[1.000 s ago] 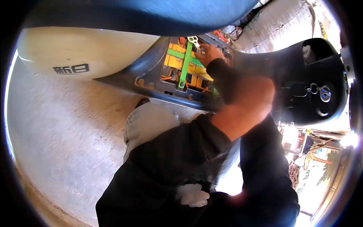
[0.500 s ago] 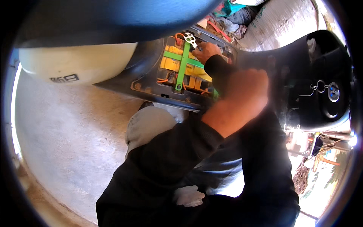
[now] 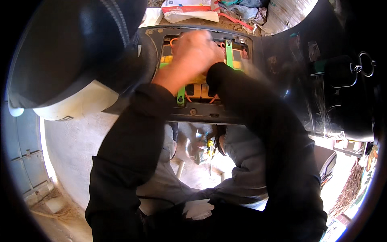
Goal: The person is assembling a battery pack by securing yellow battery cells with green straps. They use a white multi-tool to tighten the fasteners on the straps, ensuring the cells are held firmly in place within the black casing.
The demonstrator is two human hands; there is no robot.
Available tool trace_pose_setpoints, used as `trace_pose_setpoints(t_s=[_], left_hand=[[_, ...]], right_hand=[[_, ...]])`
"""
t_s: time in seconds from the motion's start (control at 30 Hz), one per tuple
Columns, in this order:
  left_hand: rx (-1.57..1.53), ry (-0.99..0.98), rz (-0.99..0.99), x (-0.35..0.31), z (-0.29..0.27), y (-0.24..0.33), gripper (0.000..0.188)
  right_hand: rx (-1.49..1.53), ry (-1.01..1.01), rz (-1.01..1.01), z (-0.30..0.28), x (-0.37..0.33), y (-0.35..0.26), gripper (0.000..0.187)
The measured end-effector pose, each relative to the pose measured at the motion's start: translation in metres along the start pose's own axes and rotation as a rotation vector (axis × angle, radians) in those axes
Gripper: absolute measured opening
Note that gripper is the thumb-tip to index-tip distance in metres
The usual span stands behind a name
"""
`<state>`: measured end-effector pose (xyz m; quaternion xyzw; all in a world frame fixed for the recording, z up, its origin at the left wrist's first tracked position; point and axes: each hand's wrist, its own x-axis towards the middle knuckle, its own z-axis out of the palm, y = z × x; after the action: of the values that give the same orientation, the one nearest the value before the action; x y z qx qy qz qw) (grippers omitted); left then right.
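Note:
Both my hands are over the battery compartment (image 3: 177,115) of a scooter's footboard. My left hand (image 3: 189,50), smeared by motion, looks curled closed above the far left part of the compartment; whatever it holds is hidden. My right hand (image 3: 218,55) is close beside it, its fingers mostly covered by the left. Beneath them are yellow-and-black batteries (image 3: 196,92). A green strap (image 3: 181,97) with a bolt at its near end shows at the left, and another green strap (image 3: 229,52) at the right. Orange wires show around the batteries.
The dark scooter seat (image 3: 76,44) overhangs at the left above a cream body panel (image 3: 86,101). At the right, a metal hook (image 3: 356,69) sticks out from the black front panel. A yellow-handled screwdriver (image 3: 210,147) is between my legs. A white-and-red bag (image 3: 189,10) lies beyond the footboard.
My left hand has moved left and away from me, over the compartment beside the right. The view has shifted, showing more seat and both legs. The silver holed tool is no longer visible.

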<state>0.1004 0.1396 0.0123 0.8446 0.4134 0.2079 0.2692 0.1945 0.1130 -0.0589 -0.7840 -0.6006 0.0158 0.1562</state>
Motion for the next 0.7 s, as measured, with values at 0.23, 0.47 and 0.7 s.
trace_pose_setpoints(t_s=[0.23,0.47,0.7], left_hand=[[0.056,0.171,-0.349,0.027,-0.014,-0.094,0.025],[0.027,0.163,-0.295,0.026,-0.015,-0.108,0.026],[0.07,0.153,-0.127,0.021,-0.007,-0.104,0.028]], right_hand=[[-0.006,-0.062,-0.075,-0.004,0.002,-0.016,0.032],[0.14,-0.114,0.032,-0.012,0.016,-0.019,0.03],[0.001,-0.016,-0.042,-0.008,0.01,-0.01,0.03]])
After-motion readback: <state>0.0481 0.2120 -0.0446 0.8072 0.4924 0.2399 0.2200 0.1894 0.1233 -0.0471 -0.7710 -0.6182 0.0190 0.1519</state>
